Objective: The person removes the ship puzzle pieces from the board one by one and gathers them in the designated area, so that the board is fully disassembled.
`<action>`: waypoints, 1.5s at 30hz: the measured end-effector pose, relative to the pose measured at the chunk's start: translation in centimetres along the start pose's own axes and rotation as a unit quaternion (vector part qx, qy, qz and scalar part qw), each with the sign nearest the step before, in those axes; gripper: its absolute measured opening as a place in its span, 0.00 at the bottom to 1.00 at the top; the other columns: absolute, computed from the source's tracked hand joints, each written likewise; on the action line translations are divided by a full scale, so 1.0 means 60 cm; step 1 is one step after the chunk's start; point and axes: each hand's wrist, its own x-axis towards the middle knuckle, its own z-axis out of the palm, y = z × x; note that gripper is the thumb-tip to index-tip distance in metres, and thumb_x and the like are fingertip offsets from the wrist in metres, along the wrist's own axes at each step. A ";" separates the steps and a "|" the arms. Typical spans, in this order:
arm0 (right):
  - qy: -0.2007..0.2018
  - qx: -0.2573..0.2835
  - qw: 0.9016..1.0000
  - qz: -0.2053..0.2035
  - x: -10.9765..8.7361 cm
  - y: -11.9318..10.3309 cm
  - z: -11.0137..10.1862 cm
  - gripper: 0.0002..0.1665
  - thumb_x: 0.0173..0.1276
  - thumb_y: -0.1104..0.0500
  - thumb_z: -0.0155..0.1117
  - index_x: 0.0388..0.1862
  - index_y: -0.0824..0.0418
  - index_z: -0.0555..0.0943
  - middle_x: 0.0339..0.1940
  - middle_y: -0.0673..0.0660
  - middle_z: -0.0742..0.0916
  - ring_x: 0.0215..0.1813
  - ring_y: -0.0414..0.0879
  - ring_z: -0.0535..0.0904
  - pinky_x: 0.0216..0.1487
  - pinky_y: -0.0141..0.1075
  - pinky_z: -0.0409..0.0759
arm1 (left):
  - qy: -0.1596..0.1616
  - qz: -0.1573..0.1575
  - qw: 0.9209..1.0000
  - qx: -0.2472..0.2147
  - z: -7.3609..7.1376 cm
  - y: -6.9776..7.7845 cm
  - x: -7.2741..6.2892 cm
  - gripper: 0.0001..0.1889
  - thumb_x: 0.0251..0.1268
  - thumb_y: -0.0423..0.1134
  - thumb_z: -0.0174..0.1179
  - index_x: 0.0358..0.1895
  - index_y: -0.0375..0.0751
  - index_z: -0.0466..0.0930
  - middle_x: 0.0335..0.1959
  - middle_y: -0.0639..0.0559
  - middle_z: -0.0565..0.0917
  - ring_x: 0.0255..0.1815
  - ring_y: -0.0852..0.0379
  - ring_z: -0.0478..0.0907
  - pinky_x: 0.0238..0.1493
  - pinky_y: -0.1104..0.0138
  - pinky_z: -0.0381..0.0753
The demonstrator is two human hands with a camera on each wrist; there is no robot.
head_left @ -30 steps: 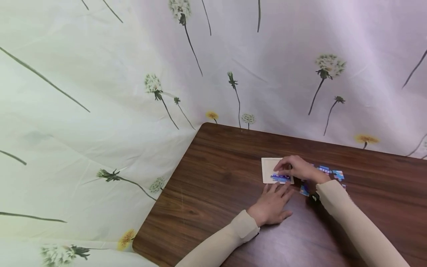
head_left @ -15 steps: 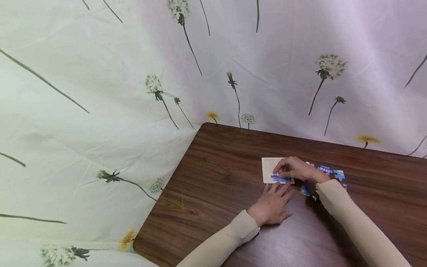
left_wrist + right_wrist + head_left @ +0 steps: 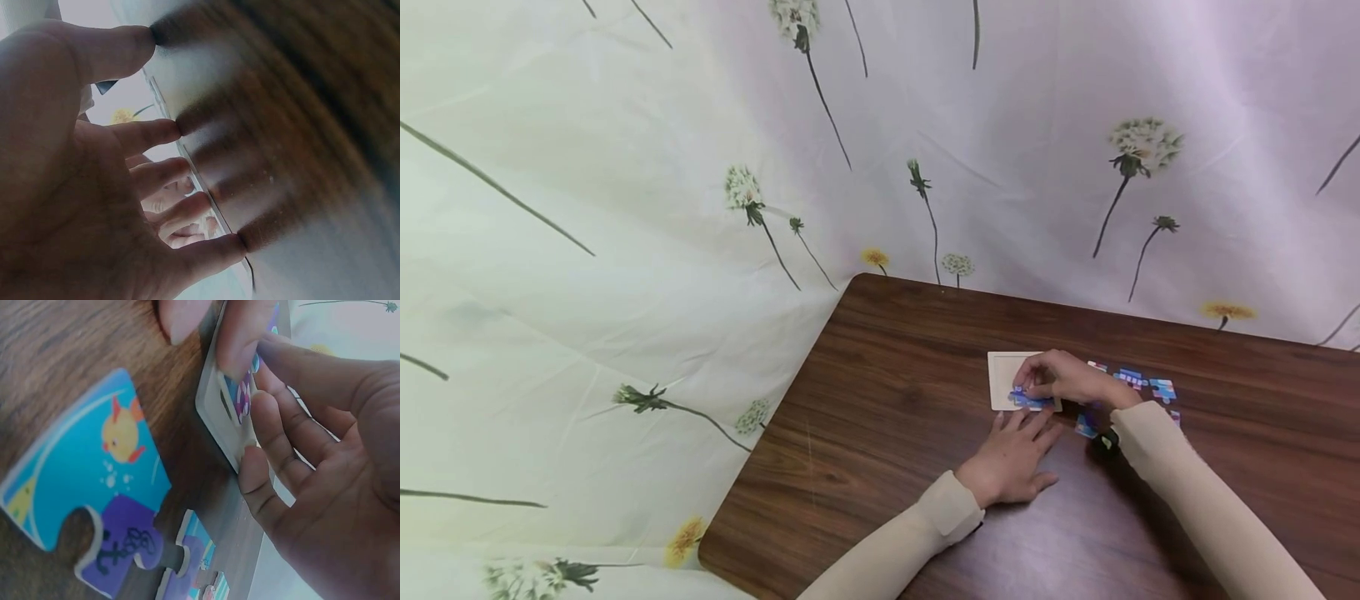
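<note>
A pale shallow puzzle tray [image 3: 1002, 368] lies on the table, with blue and purple puzzle pieces [image 3: 1030, 402] along its near side. My right hand [image 3: 1063, 379] is over the tray, its thumb and fingers pinching a purple-and-blue puzzle piece [image 3: 242, 403] low against it; the fingers partly hide that piece. My left hand [image 3: 1011, 462] lies spread on the table, its fingertips at the tray's near edge. In the left wrist view the left hand's fingers [image 3: 150, 134] are extended and apart, tips touching down.
Several loose puzzle pieces [image 3: 1162, 390] lie right of the tray, some under the right forearm. One piece [image 3: 122, 469] shows a yellow fish and purple hull in the right wrist view. Flower-printed cloth [image 3: 1030, 167] hangs behind the brown wooden table [image 3: 887, 375].
My right fingers have shifted slightly at the tray's near side, and more of the purple piece shows beside them. The left hand stays in place.
</note>
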 end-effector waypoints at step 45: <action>0.150 0.031 0.986 0.064 -0.117 0.016 -0.036 0.12 0.81 0.57 0.60 0.53 0.64 0.84 0.47 0.64 0.86 0.36 0.47 0.87 0.36 0.39 0.88 | 0.002 0.002 1.000 -0.019 0.003 -0.003 0.001 0.37 0.78 0.65 0.51 0.84 0.60 0.57 0.88 0.58 0.49 0.85 0.52 0.55 0.82 0.51 0.63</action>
